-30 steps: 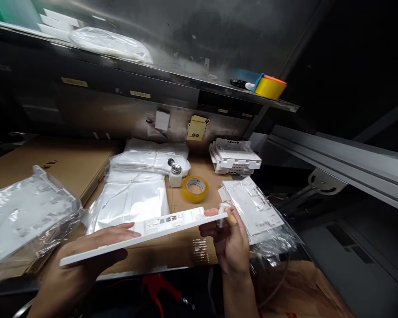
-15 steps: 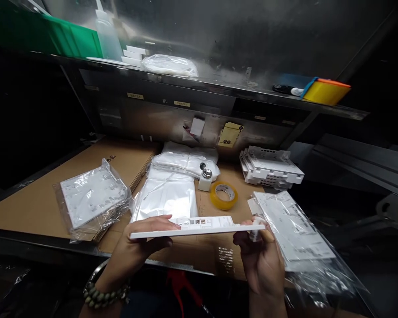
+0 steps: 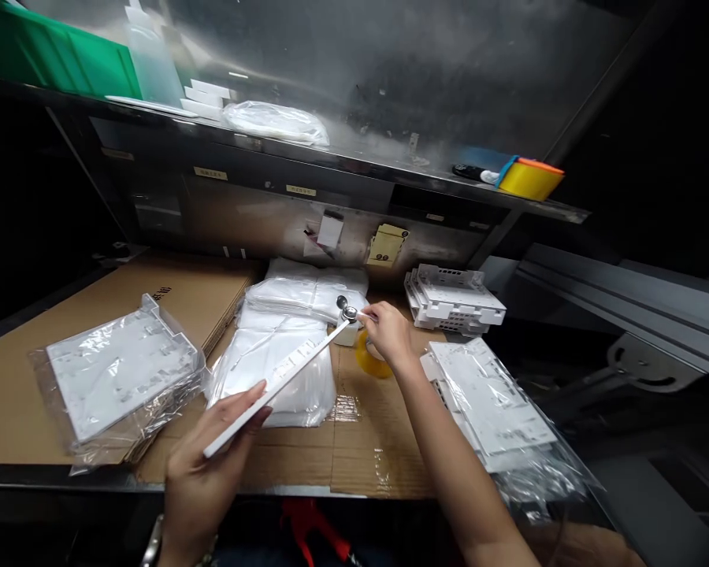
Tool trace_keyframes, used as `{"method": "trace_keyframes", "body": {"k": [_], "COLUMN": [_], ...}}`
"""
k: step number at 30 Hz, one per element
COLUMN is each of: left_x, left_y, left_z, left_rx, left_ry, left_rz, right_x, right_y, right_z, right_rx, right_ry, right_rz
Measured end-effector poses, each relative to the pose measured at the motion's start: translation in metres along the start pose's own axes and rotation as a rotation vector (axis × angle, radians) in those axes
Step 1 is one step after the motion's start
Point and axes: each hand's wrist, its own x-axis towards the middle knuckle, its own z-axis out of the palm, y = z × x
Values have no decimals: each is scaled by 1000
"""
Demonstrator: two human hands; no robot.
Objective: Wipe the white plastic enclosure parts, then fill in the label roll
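My left hand grips the near end of a thin white plastic panel, thumb on one side and fingers on the other. The panel is tilted, seen nearly edge-on, its far end close to a small white bottle with a metal cap. My right hand reaches to that cap, fingers pinched on a small white wad that looks like cloth or tissue. Exact contact with the cap is hard to make out. A roll of yellow tape lies partly hidden behind my right hand.
Clear plastic bags are stacked mid-bench. Bagged white panels lie left on cardboard and right. More white parts are stacked behind. A shelf above holds a green bin and a squeeze bottle.
My right hand has left the panel's right end and moved forward to the bottle's cap. My left hand has swung the panel from level to a slant. The view has shifted.
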Motion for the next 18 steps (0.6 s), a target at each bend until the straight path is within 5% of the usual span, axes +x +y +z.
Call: {"method": "trace_keyframes", "body": {"k": [4,9,18], "left_x": [-16,-32,-34], "left_y": [-15,-27,-30], "left_z": [6,2,-2], "left_rx": [24,43,12], "left_ry": [-133,-249,-245], "left_rz": [0,-42,-109], "right_x": [35,42,34], "right_y": [-19,-23,-26], "right_z": [10,13,3], "right_rx": [-227,-387,-336], "right_ry": [-150,-242,-176], "right_rz": [-67,-119,-125]}}
